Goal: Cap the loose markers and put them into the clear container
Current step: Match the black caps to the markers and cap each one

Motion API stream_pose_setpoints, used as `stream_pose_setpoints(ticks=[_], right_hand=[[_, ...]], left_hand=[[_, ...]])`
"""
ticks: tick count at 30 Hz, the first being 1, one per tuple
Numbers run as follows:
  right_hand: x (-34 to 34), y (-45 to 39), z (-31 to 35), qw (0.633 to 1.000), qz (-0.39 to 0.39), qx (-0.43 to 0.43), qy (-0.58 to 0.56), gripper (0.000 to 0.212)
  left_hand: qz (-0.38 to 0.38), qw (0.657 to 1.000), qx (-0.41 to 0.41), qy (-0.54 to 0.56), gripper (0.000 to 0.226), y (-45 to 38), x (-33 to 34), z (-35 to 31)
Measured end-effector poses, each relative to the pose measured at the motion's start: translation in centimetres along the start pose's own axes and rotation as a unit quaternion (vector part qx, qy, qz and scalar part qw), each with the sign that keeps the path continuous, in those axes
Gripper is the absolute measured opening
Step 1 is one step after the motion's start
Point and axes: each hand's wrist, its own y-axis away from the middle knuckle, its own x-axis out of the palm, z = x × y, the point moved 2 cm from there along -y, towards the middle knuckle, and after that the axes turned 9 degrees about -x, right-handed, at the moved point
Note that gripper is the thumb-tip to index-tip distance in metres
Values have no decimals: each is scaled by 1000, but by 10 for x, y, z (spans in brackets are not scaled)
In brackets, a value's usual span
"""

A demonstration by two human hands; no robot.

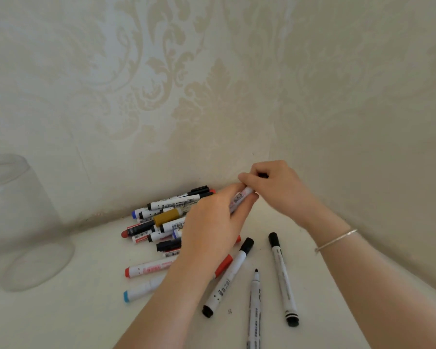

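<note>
My left hand [209, 222] covers most of the marker [246, 193] I'm holding; only a short white stretch with a blurred printed label shows between the two hands. Left grip wrapped round its barrel. Right hand [275, 185] pinches the marker's upper end, fingers curled; something dark sits inside that grip, too hidden to name. Thin silver bracelet [336, 240] on my right wrist.

My left arm hides part of the pile [159, 222] in the wall corner: white plastic barrels, black, red and blue ends, one mustard-brown cap, barcodes too small to read. A red-ended marker [146, 269] and a light-blue-ended one [139, 290] run under my forearm.

Right of that arm, on the matte white table [61, 318]: one capped black marker [228, 275], one slim capped one [283, 278], and an uncapped pen [254, 306] with bare black tip, cut off by the bottom edge.

Clear container [23, 222] stands far left, well apart from both hands, round, glassy, its left side out of frame. Walls carry cream damask wallpaper [212, 84].
</note>
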Motion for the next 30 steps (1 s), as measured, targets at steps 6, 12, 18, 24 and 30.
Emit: stream_pose_setpoints(ticks=[6, 12, 18, 24, 30], right_hand=[[-88, -2, -17, 994, 14, 92, 52, 26], [-46, 8, -62, 893, 298, 237, 238, 18], [-20, 9, -70, 889, 316, 275, 184, 19], [-38, 2, -27, 978, 145, 133, 71, 33], [-21, 7, 22, 987, 77, -50, 134, 37]], left_hand=[[226, 956, -100, -156, 27, 3, -4, 9], [227, 899, -23, -374, 32, 14, 11, 7], [219, 943, -56, -244, 26, 12, 14, 5], [209, 959, -131, 141, 16, 5, 1, -5], [192, 924, -115, 310, 15, 5, 0, -19]])
